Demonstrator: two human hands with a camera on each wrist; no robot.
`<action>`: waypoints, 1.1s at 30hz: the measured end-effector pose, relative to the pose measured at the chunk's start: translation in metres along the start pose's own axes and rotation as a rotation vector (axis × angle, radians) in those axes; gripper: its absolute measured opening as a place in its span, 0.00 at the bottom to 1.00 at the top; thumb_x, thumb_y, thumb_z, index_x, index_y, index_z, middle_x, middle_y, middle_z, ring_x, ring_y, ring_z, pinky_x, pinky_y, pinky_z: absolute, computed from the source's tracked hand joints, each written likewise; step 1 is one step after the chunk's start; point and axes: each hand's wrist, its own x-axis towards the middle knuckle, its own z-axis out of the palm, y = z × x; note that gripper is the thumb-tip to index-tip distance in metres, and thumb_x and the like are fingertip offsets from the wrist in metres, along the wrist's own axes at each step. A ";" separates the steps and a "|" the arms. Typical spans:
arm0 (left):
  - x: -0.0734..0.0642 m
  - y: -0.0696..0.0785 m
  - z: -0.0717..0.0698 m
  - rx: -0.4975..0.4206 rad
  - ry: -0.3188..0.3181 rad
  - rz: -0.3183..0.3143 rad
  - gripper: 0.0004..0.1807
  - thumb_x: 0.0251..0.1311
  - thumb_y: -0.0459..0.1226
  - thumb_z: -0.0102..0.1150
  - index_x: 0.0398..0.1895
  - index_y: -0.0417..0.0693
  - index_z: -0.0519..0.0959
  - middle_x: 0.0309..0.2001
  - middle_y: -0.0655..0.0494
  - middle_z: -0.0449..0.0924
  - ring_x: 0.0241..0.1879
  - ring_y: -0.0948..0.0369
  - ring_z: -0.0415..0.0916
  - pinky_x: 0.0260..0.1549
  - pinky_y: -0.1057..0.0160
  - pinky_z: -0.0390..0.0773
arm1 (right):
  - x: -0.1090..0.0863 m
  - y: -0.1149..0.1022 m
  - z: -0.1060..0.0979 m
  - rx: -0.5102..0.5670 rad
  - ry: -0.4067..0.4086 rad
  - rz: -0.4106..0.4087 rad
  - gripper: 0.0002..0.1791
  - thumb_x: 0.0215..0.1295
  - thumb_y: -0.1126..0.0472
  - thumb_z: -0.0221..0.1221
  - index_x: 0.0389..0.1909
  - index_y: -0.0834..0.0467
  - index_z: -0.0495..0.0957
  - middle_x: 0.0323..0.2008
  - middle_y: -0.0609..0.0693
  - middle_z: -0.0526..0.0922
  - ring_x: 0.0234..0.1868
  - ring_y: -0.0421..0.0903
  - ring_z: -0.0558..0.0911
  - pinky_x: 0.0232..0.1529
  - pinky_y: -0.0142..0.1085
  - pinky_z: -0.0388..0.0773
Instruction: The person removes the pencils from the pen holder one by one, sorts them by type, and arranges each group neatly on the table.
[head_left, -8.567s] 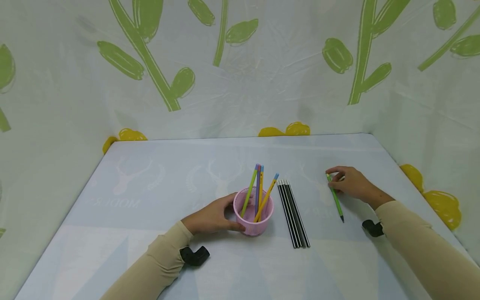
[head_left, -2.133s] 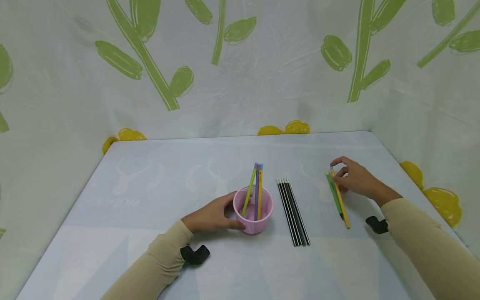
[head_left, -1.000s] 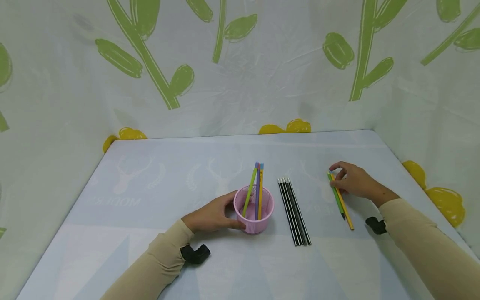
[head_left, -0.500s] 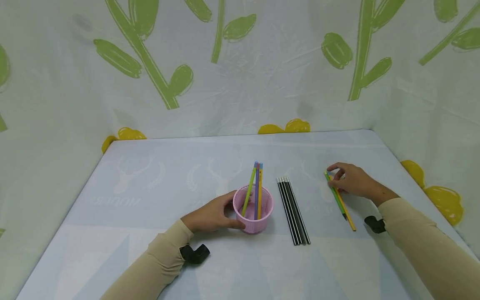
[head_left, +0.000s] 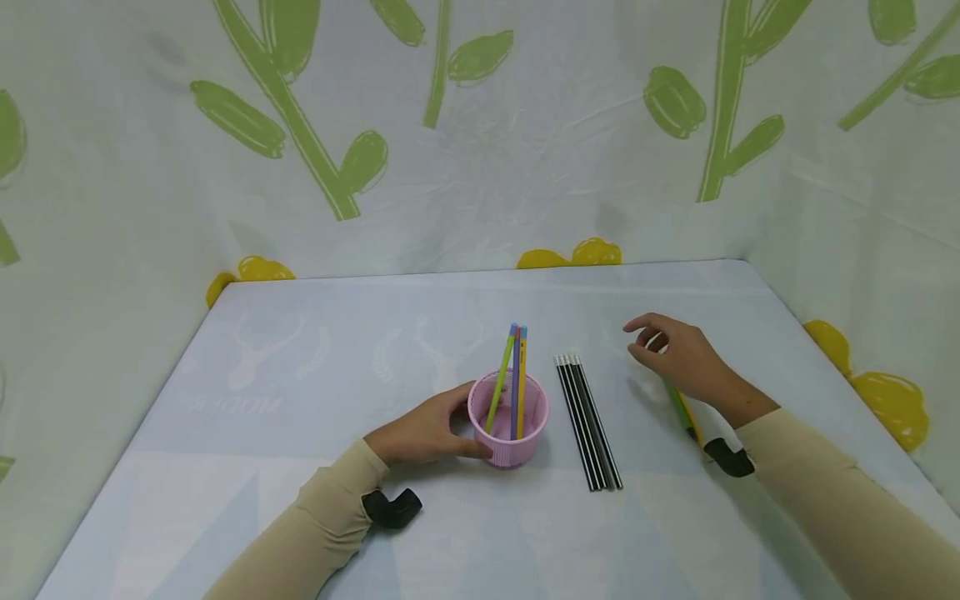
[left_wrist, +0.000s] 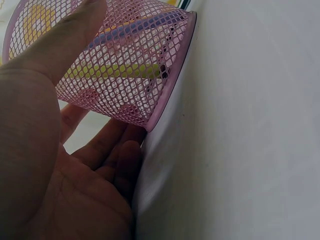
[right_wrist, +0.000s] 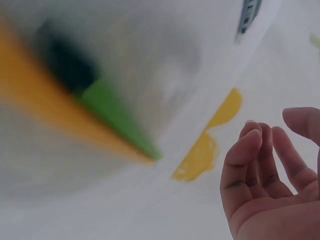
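Observation:
My left hand (head_left: 427,432) holds a pink mesh pencil cup (head_left: 508,454) from its left side, thumb in front and fingers behind. Inside lean a lime pencil (head_left: 498,385), a purple pencil (head_left: 514,396) and a yellow pencil (head_left: 522,375), with a red tip showing behind them. In the left wrist view the cup's mesh (left_wrist: 117,92) stands on the table. My right hand (head_left: 686,358), holding nothing, hovers with loosely bent fingers. It partly hides a green pencil (head_left: 678,408) and a yellow-orange pencil (head_left: 697,429) lying side by side; the right wrist view shows that yellow-orange pencil (right_wrist: 50,100) blurred.
Several black striped pencils (head_left: 588,425) lie in a tight row between the cup and my right hand. The pale patterned table (head_left: 315,358) meets a white wall covering (head_left: 555,183) with green leaf prints at the back and sides.
A yellow pencil went from the cup to the table, and was slid against the green one. My right hand then let go and moved left, off the pair. My left hand stayed put.

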 end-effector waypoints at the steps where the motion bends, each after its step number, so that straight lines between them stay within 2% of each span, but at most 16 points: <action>1: 0.000 0.000 0.000 0.000 0.000 0.001 0.45 0.51 0.45 0.76 0.72 0.69 0.64 0.68 0.72 0.68 0.72 0.67 0.60 0.74 0.53 0.57 | -0.001 -0.006 0.002 0.009 0.012 -0.014 0.17 0.69 0.61 0.61 0.57 0.59 0.77 0.40 0.56 0.82 0.40 0.51 0.82 0.33 0.35 0.78; 10: -0.001 0.000 -0.001 0.006 -0.005 0.021 0.44 0.52 0.44 0.76 0.72 0.65 0.64 0.69 0.67 0.69 0.72 0.63 0.62 0.74 0.50 0.57 | -0.011 -0.047 0.021 0.109 0.097 -0.140 0.16 0.70 0.60 0.61 0.57 0.54 0.77 0.38 0.50 0.85 0.41 0.45 0.81 0.42 0.28 0.80; 15: 0.000 0.000 -0.001 0.004 -0.002 0.022 0.44 0.51 0.45 0.76 0.72 0.66 0.64 0.68 0.68 0.69 0.72 0.63 0.62 0.74 0.51 0.57 | -0.016 -0.067 0.030 0.183 0.128 -0.229 0.17 0.69 0.61 0.62 0.57 0.55 0.77 0.38 0.49 0.85 0.42 0.45 0.83 0.44 0.30 0.81; 33: 0.000 0.000 0.000 0.015 -0.002 0.029 0.44 0.52 0.45 0.76 0.72 0.65 0.64 0.67 0.67 0.70 0.70 0.64 0.64 0.74 0.51 0.60 | -0.008 -0.110 0.058 0.338 0.173 -0.327 0.23 0.67 0.63 0.64 0.62 0.54 0.74 0.44 0.53 0.85 0.46 0.45 0.84 0.46 0.36 0.84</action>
